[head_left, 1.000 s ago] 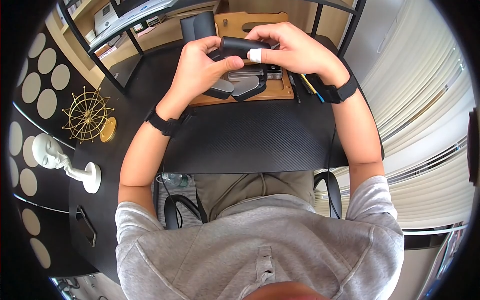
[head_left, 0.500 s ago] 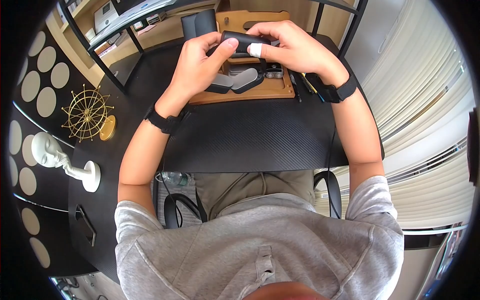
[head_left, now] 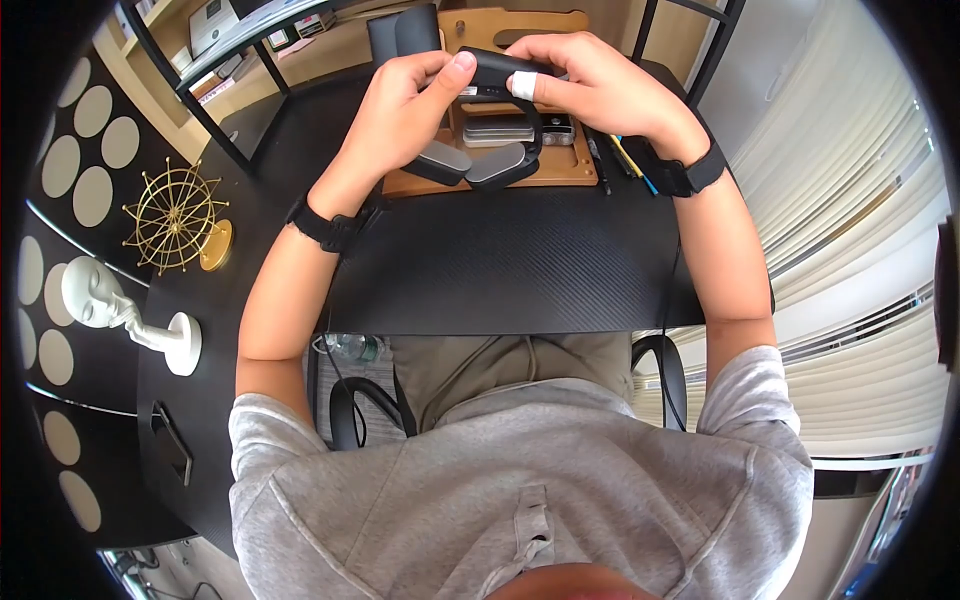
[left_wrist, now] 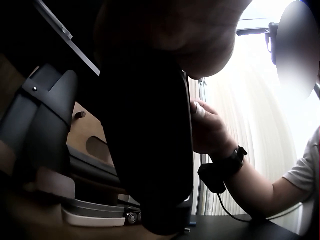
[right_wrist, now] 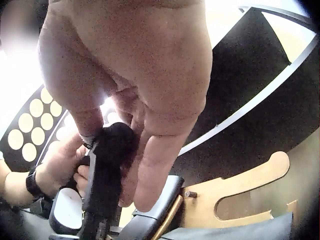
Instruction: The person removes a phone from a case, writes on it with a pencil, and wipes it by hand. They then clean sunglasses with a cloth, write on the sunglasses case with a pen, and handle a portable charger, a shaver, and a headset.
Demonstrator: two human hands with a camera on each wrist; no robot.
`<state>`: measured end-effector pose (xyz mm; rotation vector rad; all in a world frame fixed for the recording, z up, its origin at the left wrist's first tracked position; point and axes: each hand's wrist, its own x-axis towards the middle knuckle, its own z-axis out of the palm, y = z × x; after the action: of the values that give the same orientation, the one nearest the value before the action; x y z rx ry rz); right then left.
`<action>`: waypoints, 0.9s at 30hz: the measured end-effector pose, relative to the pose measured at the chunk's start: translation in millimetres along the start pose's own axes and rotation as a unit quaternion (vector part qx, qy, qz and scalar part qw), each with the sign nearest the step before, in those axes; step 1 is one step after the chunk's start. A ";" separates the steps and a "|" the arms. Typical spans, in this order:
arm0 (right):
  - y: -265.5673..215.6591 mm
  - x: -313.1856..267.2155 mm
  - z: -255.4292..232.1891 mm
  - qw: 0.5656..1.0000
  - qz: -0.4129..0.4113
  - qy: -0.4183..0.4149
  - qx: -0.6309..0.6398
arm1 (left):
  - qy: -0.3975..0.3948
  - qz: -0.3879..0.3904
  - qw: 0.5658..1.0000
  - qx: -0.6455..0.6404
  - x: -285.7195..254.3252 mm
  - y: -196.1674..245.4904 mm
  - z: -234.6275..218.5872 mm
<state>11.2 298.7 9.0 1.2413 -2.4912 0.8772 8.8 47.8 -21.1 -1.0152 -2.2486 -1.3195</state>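
Note:
Both hands hold a black device (head_left: 495, 68) above the wooden board (head_left: 570, 160). In the head view the left hand (head_left: 400, 110) grips its left end, thumb on top. The right hand (head_left: 610, 90), white tape round its thumb, pinches the right end. Below the device hang two grey-faced pads (head_left: 497, 160) on black arms. The right wrist view shows the right hand (right_wrist: 135, 75) with fingers round the black part (right_wrist: 107, 170). The dark device (left_wrist: 150, 135) fills the middle of the left wrist view, partly under the left hand (left_wrist: 180, 30).
A grey case (head_left: 486, 129) lies on the board, pens (head_left: 632, 165) to its right. A dark leather holder (head_left: 405, 40) stands behind the left hand. At the left are a gold wheel ornament (head_left: 175, 215), a white sculpture (head_left: 95, 290) and a phone (head_left: 170, 445). Blinds (head_left: 840, 230) hang at the right.
Both hands have shifted slightly up and right with the device in the head view. The left thumb has moved up onto it, and the hanging pads have come more into view.

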 end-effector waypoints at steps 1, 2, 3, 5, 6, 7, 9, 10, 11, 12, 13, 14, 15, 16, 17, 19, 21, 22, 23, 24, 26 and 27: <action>-0.7 -0.7 0.6 1.000 0.003 -0.001 0.006 | -0.001 0.000 1.000 -0.003 -0.1 -0.4 0.7; -2.2 -1.6 1.1 1.000 -0.005 0.004 -0.003 | -0.002 0.001 1.000 -0.007 -0.3 -0.1 1.9; -3.9 -1.3 1.7 1.000 -0.013 0.010 -0.011 | 0.000 -0.002 1.000 -0.008 -0.2 0.6 2.6; -2.5 -0.8 2.7 0.999 -0.026 0.018 -0.018 | 0.006 -0.009 1.000 -0.010 -0.6 2.3 2.6; 0.9 0.0 3.1 0.999 -0.031 0.020 -0.017 | 0.005 -0.005 1.000 -0.010 -1.1 0.6 2.2; 2.7 0.4 3.5 0.999 -0.035 0.023 -0.016 | 0.004 0.000 1.000 -0.011 -1.2 -2.2 1.8; -1.2 0.5 2.4 1.000 -0.013 0.016 0.002 | 0.009 0.005 1.000 -0.023 -2.1 -0.4 2.3; -2.5 0.1 2.0 1.000 -0.001 0.014 0.011 | 0.013 0.005 0.999 -0.036 -3.5 5.0 3.4; -1.1 0.4 3.1 1.000 -0.007 0.022 0.021 | 0.017 0.005 0.999 -0.048 -3.6 8.2 4.5; 1.7 1.2 5.5 0.999 -0.013 0.031 0.031 | 0.018 0.010 0.999 -0.040 -2.9 7.7 4.5; 3.9 2.0 7.4 0.998 -0.019 0.040 0.041 | 0.020 0.015 0.999 -0.032 -2.3 6.6 3.3; 5.4 2.6 8.8 0.998 -0.015 0.038 0.050 | 0.021 0.020 0.999 -0.024 -1.9 6.1 2.7; 6.6 3.4 9.9 0.998 -0.011 0.035 0.059 | 0.021 0.015 0.999 -0.030 -2.0 6.3 3.1; 6.6 3.8 10.7 0.997 -0.007 0.032 0.068 | 0.021 0.009 0.999 -0.035 -2.9 6.4 3.4; 4.2 3.4 9.6 0.997 0.004 0.028 0.075 | 0.022 0.003 0.999 -0.040 -3.3 6.1 3.8; -3.0 2.1 6.7 0.996 0.026 0.018 0.087 | 0.020 0.012 0.999 -0.032 -2.4 2.5 3.3; 0.5 2.8 9.2 0.989 0.020 0.026 0.141 | 0.023 0.010 0.998 -0.050 -0.8 -4.3 2.8; 2.5 3.4 10.0 0.985 0.016 0.030 0.168 | 0.026 0.004 0.997 -0.072 0.4 -9.0 2.7; 4.5 2.7 8.8 0.977 0.031 0.019 0.210 | 0.029 -0.002 0.995 -0.093 0.9 -10.3 2.8; 7.1 2.0 6.8 0.967 0.045 0.007 0.250 | 0.028 -0.007 0.993 -0.111 1.1 -9.4 1.8; 2.8 2.1 7.1 0.955 0.069 0.011 0.287 | 0.028 -0.018 0.989 -0.146 1.7 -4.9 -1.5; 3.9 3.2 8.7 0.955 0.060 0.016 0.289 | 0.028 -0.015 0.986 -0.163 1.7 -4.6 -1.4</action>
<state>6.7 293.1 1.8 1.2100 -2.3807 1.7319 4.1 45.8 -22.2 -1.0357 -2.0560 -1.7486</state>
